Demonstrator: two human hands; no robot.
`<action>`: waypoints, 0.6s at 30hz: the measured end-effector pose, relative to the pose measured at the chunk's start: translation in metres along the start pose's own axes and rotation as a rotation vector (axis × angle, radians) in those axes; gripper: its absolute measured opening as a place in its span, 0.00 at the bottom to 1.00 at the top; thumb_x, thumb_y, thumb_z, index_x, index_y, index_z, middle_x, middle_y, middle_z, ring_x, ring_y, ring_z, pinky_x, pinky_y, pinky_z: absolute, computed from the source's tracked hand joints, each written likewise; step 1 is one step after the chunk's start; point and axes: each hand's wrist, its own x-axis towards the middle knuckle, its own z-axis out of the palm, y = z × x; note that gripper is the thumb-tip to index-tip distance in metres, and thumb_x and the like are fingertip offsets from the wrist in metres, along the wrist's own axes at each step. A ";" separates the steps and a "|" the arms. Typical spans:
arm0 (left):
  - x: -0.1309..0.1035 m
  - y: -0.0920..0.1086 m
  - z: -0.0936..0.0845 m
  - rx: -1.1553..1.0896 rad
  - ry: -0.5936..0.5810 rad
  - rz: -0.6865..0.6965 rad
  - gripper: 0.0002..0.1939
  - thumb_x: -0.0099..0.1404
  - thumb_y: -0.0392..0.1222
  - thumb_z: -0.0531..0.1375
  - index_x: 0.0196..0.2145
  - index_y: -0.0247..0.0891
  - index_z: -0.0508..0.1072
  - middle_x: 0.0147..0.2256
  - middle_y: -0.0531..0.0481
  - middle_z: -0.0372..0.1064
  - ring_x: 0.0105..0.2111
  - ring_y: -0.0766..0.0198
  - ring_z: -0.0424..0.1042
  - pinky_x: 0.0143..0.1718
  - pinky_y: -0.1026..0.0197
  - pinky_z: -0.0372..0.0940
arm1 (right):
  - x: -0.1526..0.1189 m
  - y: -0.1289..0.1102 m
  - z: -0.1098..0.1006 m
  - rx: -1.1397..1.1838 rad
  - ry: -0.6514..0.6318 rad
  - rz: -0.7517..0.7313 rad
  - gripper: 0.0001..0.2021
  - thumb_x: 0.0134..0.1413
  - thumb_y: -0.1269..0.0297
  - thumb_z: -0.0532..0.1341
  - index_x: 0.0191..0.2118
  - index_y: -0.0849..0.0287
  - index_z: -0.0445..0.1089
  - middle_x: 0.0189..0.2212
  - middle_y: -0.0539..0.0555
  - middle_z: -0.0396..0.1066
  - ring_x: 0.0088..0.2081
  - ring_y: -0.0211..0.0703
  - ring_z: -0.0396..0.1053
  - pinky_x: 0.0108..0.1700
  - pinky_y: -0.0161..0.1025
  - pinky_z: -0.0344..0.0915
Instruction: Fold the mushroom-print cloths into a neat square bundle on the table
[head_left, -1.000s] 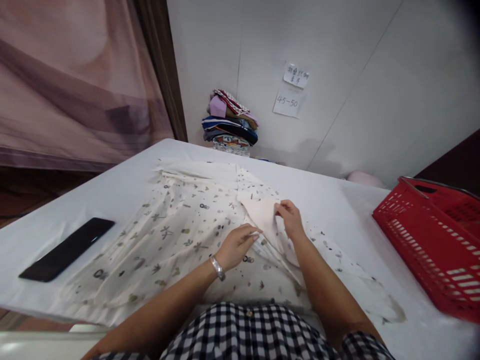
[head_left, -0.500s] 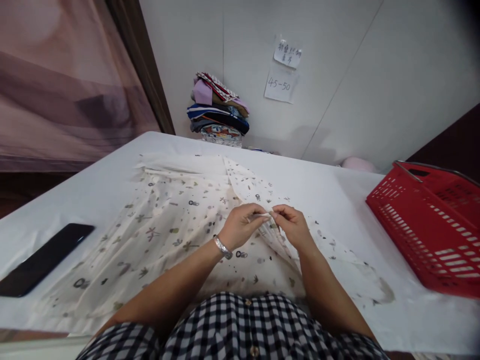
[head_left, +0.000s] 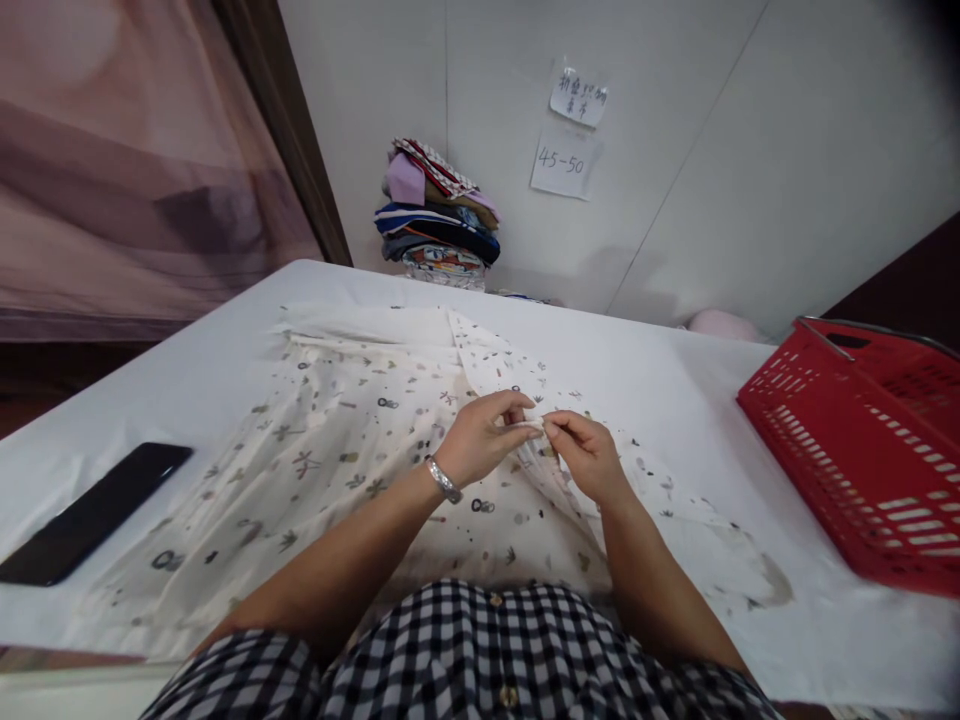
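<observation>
A thin cream garment printed with small palm trees and pineapples is spread over the table in front of me. My left hand, with a silver bracelet on its wrist, holds a bit of the garment's edge near the middle. Its index finger is lifted a little off the thumb. Close beside it, my right hand pinches the same edge between thumb and index finger. The fingertips of both hands nearly meet, and the small part between them is too hidden to make out.
A black phone lies on the white-covered table at the left. At the right stands a red perforated basket. Behind the table rises a stack of folded clothes against the wall, below paper signs.
My left index finger has lifted away from the thumb, where the fingers were pinched closer before. My right hand keeps its pinch in nearly the same place. The view has shifted slightly.
</observation>
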 end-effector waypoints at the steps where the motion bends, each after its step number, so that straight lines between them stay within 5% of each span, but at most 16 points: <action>1: 0.001 0.000 0.000 0.001 -0.012 0.011 0.11 0.58 0.45 0.62 0.39 0.41 0.71 0.28 0.54 0.67 0.29 0.68 0.67 0.31 0.64 0.63 | 0.000 -0.001 -0.001 -0.016 -0.001 -0.019 0.10 0.57 0.60 0.55 0.35 0.58 0.71 0.21 0.47 0.63 0.23 0.34 0.58 0.25 0.32 0.57; 8: 0.011 -0.001 -0.006 0.042 -0.069 0.118 0.06 0.61 0.44 0.59 0.32 0.40 0.71 0.40 0.48 0.68 0.40 0.63 0.68 0.39 0.60 0.65 | -0.001 -0.008 -0.003 -0.122 -0.018 -0.143 0.10 0.55 0.61 0.57 0.41 0.57 0.70 0.32 0.51 0.70 0.32 0.37 0.64 0.36 0.37 0.64; 12: 0.022 0.004 -0.021 0.019 -0.071 0.140 0.07 0.63 0.45 0.56 0.34 0.40 0.69 0.37 0.49 0.71 0.38 0.63 0.69 0.41 0.58 0.65 | -0.010 -0.006 -0.007 -0.188 -0.054 -0.139 0.18 0.54 0.60 0.57 0.51 0.54 0.65 0.43 0.54 0.70 0.42 0.44 0.67 0.44 0.42 0.65; 18: 0.023 0.015 -0.049 -0.013 0.011 0.227 0.04 0.62 0.43 0.58 0.34 0.41 0.68 0.38 0.50 0.72 0.40 0.63 0.71 0.50 0.53 0.63 | -0.049 0.016 -0.055 -0.299 -0.041 0.022 0.18 0.58 0.56 0.53 0.53 0.53 0.64 0.51 0.56 0.67 0.51 0.47 0.64 0.52 0.45 0.63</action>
